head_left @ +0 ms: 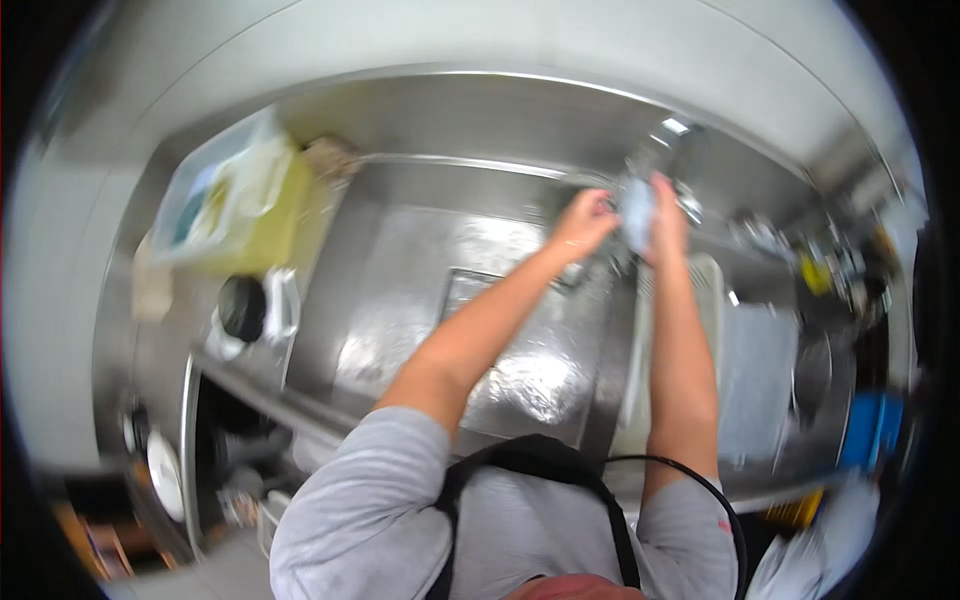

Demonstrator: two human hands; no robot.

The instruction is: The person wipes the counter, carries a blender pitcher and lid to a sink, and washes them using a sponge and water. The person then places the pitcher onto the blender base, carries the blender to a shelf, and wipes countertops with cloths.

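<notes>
Bin (262, 185) holding coloured items (208, 212), hands (588, 222) (668, 222) over sink (395, 265)

At two o'clock, blur and the right hand (668, 222) obscure the pale item (636, 215) (its edges smear); at three, the small objects (845, 272) are indistinct.

Bin (285, 210) left of sink basin (400, 250); tray (709, 300) along basin's right edge.

Lettering, labels, brands, numbers, signs: none legible to you in this view; the small red mark on your grey sleeve (688, 520), unreadable.
</notes>
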